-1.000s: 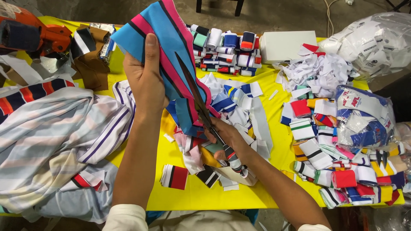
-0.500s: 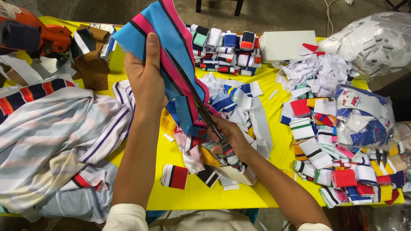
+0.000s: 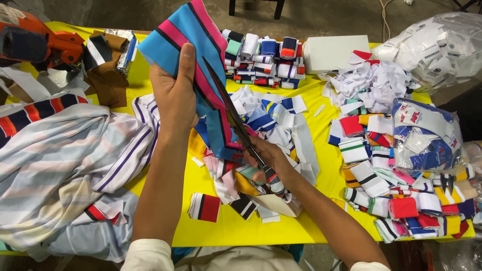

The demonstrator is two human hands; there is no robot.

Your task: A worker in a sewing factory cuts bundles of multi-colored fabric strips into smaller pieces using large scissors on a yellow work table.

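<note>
While a heap of pale striped cloth (image 3: 60, 165) lies at the far left of the yellow table (image 3: 311, 221), my left hand (image 3: 175, 95) grips the blue, pink and black striped fabric strip (image 3: 201, 55), thumb pressed on its face, holding it upright above the loose cut pieces (image 3: 261, 120). Just to the right, my right hand (image 3: 268, 160) is closed round the handles of the scissors (image 3: 236, 118), whose blades run up along the strip's right edge. Further right, folded striped bands (image 3: 396, 195) sit stacked beside a clear bag (image 3: 427, 135).
</note>
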